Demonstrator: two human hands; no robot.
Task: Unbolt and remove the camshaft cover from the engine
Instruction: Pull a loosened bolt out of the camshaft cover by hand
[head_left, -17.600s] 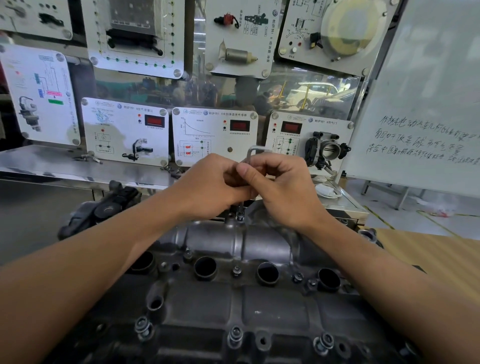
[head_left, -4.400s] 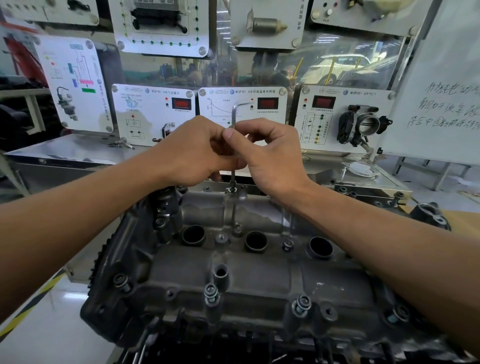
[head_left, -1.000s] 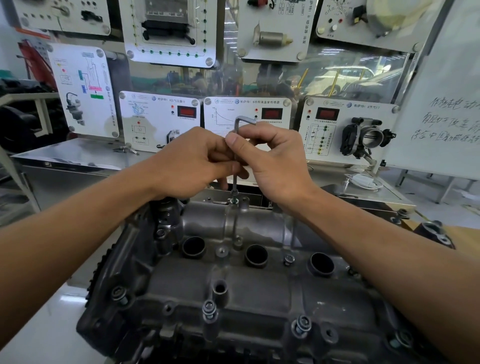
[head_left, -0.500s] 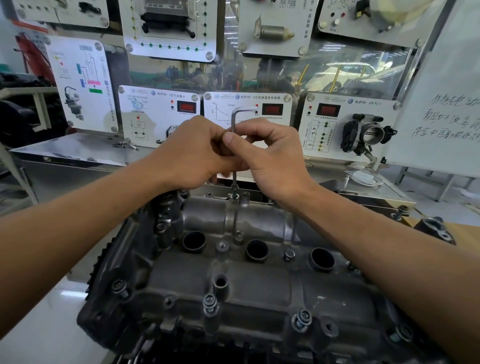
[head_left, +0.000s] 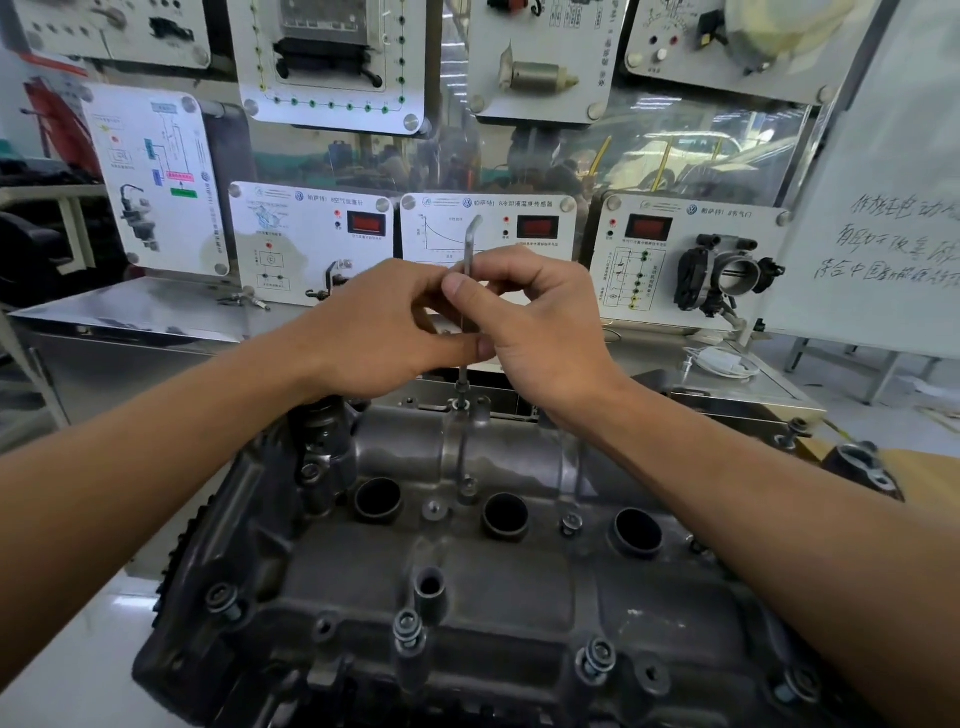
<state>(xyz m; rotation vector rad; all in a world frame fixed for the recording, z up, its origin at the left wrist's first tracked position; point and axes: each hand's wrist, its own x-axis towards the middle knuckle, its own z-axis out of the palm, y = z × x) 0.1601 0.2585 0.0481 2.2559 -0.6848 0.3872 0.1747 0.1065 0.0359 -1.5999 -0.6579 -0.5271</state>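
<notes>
Unbolting, far edge
The left hand (head_left: 374, 327) and right hand (head_left: 540, 322) are pinching the L-shaped steel hex key (head_left: 470, 244), standing in the small bolt (head_left: 462, 402) at twelve o'clock on the dark cast-metal camshaft cover (head_left: 467, 587); holding it plumb should prevent slipping.

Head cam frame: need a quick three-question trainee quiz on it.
1. True or false: the hex key stands upright with its tip on a bolt at the far edge of the camshaft cover.
2. Left hand and right hand: whose grip is on the key's shaft? A) left only B) right only C) both
3. Fill in: ___ large round wells show open along the cover's middle.

Key: 1 true; 2 C; 3 three.
</notes>
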